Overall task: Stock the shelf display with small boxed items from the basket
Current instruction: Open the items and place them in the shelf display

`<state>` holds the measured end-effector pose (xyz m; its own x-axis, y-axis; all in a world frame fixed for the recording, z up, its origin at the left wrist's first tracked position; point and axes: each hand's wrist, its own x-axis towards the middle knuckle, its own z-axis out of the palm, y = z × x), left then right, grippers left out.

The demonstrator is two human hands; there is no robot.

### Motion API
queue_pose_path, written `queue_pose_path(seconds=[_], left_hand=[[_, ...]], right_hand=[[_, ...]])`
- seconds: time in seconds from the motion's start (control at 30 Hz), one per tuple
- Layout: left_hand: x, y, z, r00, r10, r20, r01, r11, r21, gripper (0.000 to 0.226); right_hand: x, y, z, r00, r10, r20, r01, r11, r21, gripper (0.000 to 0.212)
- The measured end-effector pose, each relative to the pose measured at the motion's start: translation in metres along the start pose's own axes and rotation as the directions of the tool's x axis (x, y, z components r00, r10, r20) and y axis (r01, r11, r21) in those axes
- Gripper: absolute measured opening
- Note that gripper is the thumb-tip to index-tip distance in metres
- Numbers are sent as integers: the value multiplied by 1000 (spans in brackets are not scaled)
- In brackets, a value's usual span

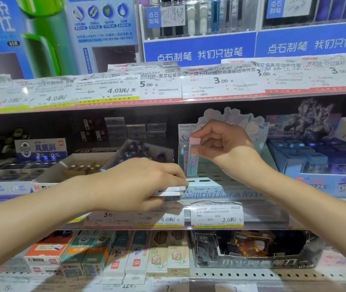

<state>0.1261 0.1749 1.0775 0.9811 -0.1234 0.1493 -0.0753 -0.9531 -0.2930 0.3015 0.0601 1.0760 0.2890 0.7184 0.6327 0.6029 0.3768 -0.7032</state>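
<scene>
My right hand point(223, 144) pinches the pink top of a slim pastel boxed item point(192, 159) and holds it upright at the left inside of the light blue cartoon display box point(220, 192) on the middle shelf. Whether its bottom end touches the box floor I cannot tell. My left hand point(140, 182) sits just left of the display box, gripping a small flat stack of similar white boxes point(173, 191) at the box's front left corner. The basket is not in view.
Left of the display box stands an open cardboard tray point(79, 167) of small items. To the right is a blue display carton point(323, 163). Price-tag rails point(167, 91) run along the shelf fronts. Pencil and eraser boxes point(108, 258) fill the lower shelf.
</scene>
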Motion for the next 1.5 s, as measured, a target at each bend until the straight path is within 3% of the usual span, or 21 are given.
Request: queue_pose_path(seconds=[0.5,0.6,0.7,1.0,1.13,1.23,1.37,1.5], left_hand=[[4,2,-4,1000,-23,-4,22,994,-105,41],[5,2,-4,1000,-25,13,27,992,-126,41],[5,3,-6,999,-31,28,35,988,-150,40],[7,8,-14,995,-72,75,90,959,-269,38],[8,9,-21,981,-192,34,185,857,-480,31],[9,12,-29,954,-298,10,236,736,-635,26],[12,18,-41,947,-295,126,279,564,-777,17],[12,23,-45,930,-293,220,337,448,-828,13]], right_hand=[[3,1,8,995,-48,88,55,995,-77,32],[-2,7,7,992,-92,83,103,985,-141,20],[-4,10,1,972,-225,63,234,928,-290,6],[-2,15,-5,965,-114,238,190,925,-328,52],[2,0,-8,978,-46,203,109,945,-310,56],[-4,-17,-7,994,-50,102,68,982,-178,42],[-8,-46,-4,972,-36,234,8,993,119,14],[-9,-51,0,951,-26,307,-5,995,100,19]])
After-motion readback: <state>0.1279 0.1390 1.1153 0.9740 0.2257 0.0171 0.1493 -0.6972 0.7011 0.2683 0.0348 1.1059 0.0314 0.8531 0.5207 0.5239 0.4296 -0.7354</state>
